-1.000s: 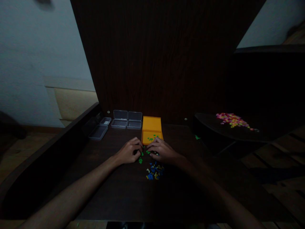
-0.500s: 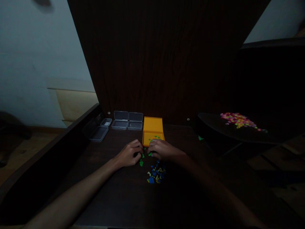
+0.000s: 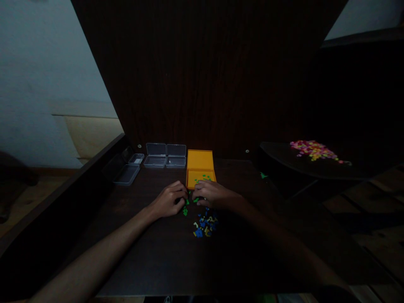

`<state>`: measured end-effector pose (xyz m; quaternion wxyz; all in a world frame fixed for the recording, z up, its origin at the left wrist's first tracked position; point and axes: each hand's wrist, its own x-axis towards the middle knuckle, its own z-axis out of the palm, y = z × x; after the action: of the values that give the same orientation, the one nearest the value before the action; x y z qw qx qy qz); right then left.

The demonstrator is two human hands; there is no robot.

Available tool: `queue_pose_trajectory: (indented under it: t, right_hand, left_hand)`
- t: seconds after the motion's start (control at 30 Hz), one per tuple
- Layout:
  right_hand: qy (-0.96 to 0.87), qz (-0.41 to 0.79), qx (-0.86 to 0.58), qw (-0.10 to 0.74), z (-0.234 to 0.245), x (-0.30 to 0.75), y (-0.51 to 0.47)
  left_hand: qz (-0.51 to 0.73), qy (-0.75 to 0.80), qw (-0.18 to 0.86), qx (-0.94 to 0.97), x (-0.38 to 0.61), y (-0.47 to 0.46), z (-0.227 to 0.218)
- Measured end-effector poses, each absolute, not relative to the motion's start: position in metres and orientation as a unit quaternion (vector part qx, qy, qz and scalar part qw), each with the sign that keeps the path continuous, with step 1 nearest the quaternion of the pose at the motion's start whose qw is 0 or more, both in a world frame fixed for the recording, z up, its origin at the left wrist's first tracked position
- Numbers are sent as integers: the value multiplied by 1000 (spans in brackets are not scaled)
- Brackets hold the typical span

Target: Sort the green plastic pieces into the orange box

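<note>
Green pieces: the small, flat, bright-green pieces (image 3: 185, 211) lie loose on the dark brown wooden table (image 3: 151, 252), between and just below the hands; more green pieces (image 3: 204, 176) lie inside the open yellow rectangular box (image 3: 190, 176).
Step in hand: it looks like sorting by colour, the green pieces being worked at the box's near edge.
Left hand: the left hand (image 3: 172, 200) rests beside the box's near left corner, its fingers curled and its thumb near them, close to green pieces; whether that grip pinches one, I cannot tell.
Right hand: the right hand (image 3: 210, 194) bends over the box's near edge, with green under its fingertips; its grip is partly hidden, so pressed together or pinching, I cannot tell.
Mixed pile: small blue, yellow and pale pieces (image 3: 199, 232) lie nearer the body, apart from the green ones.
Clear boxes: two open transparent plastic boxes (image 3: 155, 161) stand side by side, left of the yellow one.
Next move: probably calls for a light fingertip pinch on one green piece and a short lift over the low rim, clear of the mixed pile.
</note>
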<state>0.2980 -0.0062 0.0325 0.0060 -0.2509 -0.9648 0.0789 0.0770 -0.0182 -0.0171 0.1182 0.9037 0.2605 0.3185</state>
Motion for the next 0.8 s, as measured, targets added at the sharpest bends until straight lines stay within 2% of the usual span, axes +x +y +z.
queue_pose_trajectory:
  t: [0.8]
  right_hand:
    - [-959,99,-266,7,31,295,-6]
  left_hand:
    - [314,258,120,906,77,-19,-16]
